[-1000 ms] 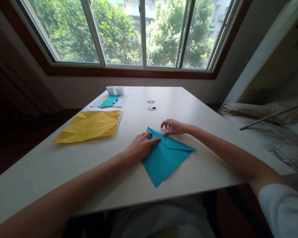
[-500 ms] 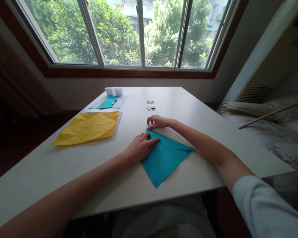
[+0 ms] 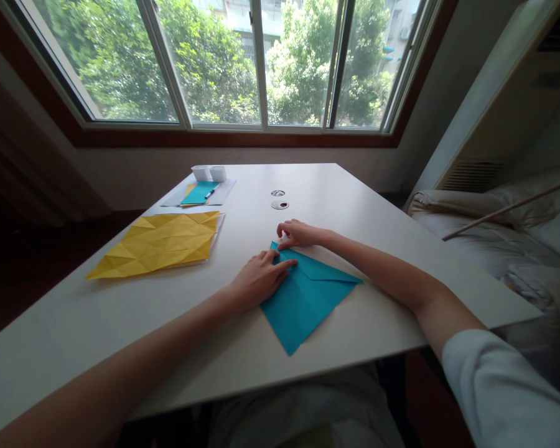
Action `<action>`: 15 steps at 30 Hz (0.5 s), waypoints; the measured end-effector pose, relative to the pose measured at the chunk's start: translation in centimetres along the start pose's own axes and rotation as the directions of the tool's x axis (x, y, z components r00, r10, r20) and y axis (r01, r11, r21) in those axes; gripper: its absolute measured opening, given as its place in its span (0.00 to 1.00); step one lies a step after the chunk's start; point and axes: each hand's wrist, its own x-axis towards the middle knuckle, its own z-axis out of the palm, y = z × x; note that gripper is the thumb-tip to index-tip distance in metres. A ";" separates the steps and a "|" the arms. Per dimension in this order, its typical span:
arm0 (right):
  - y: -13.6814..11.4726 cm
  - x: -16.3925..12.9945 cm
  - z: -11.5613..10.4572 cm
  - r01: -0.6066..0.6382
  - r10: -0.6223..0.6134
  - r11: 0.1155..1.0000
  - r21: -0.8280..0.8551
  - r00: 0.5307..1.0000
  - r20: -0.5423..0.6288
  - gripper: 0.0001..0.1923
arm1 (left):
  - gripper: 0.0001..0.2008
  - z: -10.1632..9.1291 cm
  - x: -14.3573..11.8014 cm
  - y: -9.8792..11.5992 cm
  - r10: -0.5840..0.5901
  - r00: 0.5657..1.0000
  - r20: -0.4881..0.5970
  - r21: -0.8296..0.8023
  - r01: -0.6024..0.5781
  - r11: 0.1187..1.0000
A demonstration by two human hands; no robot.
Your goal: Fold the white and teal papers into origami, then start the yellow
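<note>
Blue paper (image 3: 308, 298) lies flat on the white desk (image 3: 364, 205), folded, one point aimed at the near edge and a flap crease running across its upper part. The left hand (image 3: 257, 279) is pressed palm-down on the sheet's left upper edge, fingers spread flat, index stretched toward the crease. No pinch here, the grip is a flat open press that pins the paper down. The right hand (image 3: 297, 234) sits at the sheet's far corner, fingers curled and fingertips down on the tip of the paper; its grip is narrow, fingers bunched close, though whether it actually pinches the corner or only presses on it I cannot tell. So the paper runs from under both hands toward the body, most of it bare and to the right of the left hand.

Against a second ago: the right hand has slid left along the top fold, from out near the middle of the flap to the far corner, and it has barely shifted over the last half second. The left hand stays planted in the same spot. The paper has not moved.

Off to the left lies a creased yellow sheet (image 3: 156, 251); beyond it a small teal sheet (image 3: 196, 193) with a pen (image 3: 210, 193).
</note>
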 end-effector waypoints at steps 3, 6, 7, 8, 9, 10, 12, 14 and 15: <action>0.2 -1.0 0.1 0.022 -0.022 1.000 -0.003 1.000 -0.008 0.22 | 0.21 -0.1 0.1 0.1 -0.038 0.999 0.032 -0.006 0.039 0.999; 0.1 -1.9 0.1 0.019 -0.019 1.000 -0.016 1.000 -0.010 0.24 | 0.23 0.1 0.1 0.1 -0.086 0.995 0.047 -0.028 0.087 0.996; 0.0 -2.3 0.0 0.015 -0.015 1.000 -0.023 1.000 -0.009 0.25 | 0.24 0.1 0.1 0.1 -0.094 0.994 0.050 -0.028 0.096 0.995; -0.2 -2.6 -0.1 0.013 -0.014 0.999 -0.030 1.000 -0.008 0.26 | 0.25 0.2 0.1 0.1 -0.099 0.993 0.056 -0.022 0.100 0.995; -0.3 -3.0 -0.2 0.017 -0.017 0.999 -0.038 1.000 -0.005 0.26 | 0.25 0.2 0.1 0.0 -0.101 0.993 0.066 -0.014 0.102 0.995; -0.4 -3.3 -0.3 0.024 -0.024 0.999 -0.045 1.000 -0.001 0.27 | 0.25 0.3 0.2 0.0 -0.103 0.992 0.078 -0.006 0.103 0.995; -0.7 -4.0 -0.6 0.041 -0.041 0.997 -0.059 0.999 0.008 0.27 | 0.25 0.4 0.2 0.0 -0.107 0.989 0.098 0.009 0.107 0.994; -0.8 -4.7 -0.7 0.047 -0.045 0.996 -0.074 0.999 0.018 0.28 | 0.25 0.5 0.2 0.0 -0.111 0.988 0.107 0.014 0.110 0.994; -0.9 -4.9 -0.8 0.044 -0.042 0.996 -0.080 0.999 0.023 0.29 | 0.25 0.5 0.2 -0.1 -0.113 0.988 0.108 0.015 0.112 0.994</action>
